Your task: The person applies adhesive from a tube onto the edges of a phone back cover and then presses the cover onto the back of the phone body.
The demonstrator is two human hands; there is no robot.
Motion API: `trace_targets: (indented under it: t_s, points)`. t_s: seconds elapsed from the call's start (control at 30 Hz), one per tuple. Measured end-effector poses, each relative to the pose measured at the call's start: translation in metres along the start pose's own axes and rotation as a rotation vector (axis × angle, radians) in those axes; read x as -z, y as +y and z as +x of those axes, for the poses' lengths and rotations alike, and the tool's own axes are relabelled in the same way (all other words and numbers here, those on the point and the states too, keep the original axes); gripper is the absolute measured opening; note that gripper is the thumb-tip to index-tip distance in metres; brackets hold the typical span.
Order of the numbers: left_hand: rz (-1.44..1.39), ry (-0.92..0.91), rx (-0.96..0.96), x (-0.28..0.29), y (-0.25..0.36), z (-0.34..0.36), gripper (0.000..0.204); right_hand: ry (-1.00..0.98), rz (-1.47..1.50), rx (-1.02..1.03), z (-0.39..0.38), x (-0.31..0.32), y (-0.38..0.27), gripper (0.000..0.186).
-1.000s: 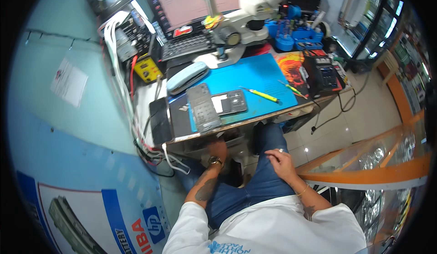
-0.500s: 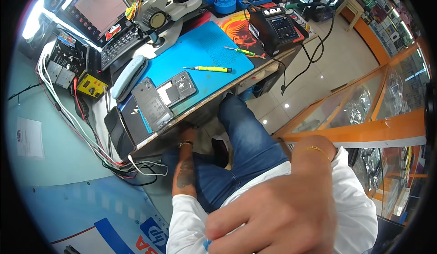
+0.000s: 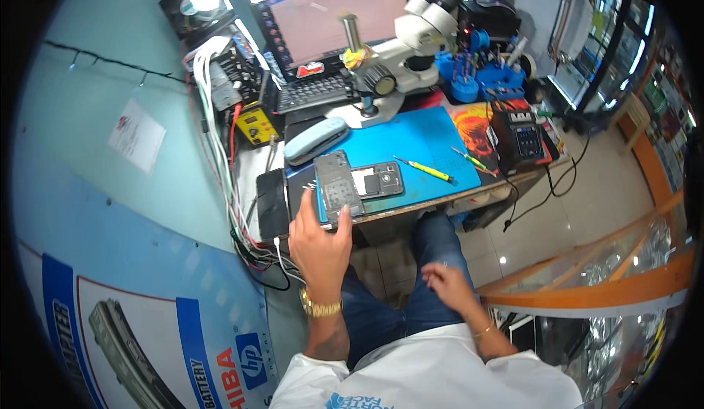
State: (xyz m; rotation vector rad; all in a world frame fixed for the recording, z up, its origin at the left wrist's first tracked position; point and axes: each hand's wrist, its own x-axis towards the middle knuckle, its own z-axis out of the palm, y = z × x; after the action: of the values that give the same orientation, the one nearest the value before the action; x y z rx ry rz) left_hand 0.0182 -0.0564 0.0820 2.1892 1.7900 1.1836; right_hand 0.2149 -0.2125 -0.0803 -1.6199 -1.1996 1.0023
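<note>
The table [image 3: 469, 198] carries a blue work mat [image 3: 418, 141] with a stereo microscope [image 3: 400, 60] behind it; near the mat's front edge lies an opened phone [image 3: 337, 187] beside its back frame [image 3: 378, 181]; the left hand [image 3: 319, 244] touches the phone, fingers loosely curled at its lower end; the right hand [image 3: 447, 284] rests on the thigh, fingers half-curled, empty; a yellow screwdriver [image 3: 425, 169] lies to the right.
</note>
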Motion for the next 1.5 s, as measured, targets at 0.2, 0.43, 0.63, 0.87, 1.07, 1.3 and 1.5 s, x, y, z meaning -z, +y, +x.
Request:
trace_targets:
  t_s: [0.2, 0.43, 0.63, 0.87, 1.07, 1.3, 1.5]
  points:
    - [0.312, -0.238, 0.164, -0.049, 0.0, 0.023, 0.102, 0.022, -0.459, 0.336, -0.006, -0.01, 0.029, 0.013]
    - [0.328, -0.345, 0.189, -0.053, 0.002, 0.035, 0.11, 0.076, -0.455, 0.288, -0.01, -0.005, 0.024, 0.013]
    - [0.314, -0.438, 0.169, -0.047, 0.003, 0.036, 0.109, 0.066, -0.409, 0.298, -0.008, -0.004, 0.025, 0.014]
    - [0.218, -0.457, 0.167, -0.025, -0.019, 0.039, 0.103, 0.009, -0.223, 0.241, -0.007, -0.006, 0.021, 0.015]
    - [-0.465, -0.644, 0.201, 0.038, -0.005, 0.001, 0.102, -0.141, 0.819, 0.083, 0.017, -0.012, -0.049, 0.043]
    - [-0.66, -0.847, -0.043, 0.056, 0.034, -0.04, 0.106, -0.161, 1.211, 0.325, 0.029, -0.03, -0.095, 0.058]
    - [-0.683, -0.925, -0.123, 0.047, 0.029, -0.036, 0.109, -0.087, 1.224, 0.317, 0.024, -0.021, -0.107, 0.057]
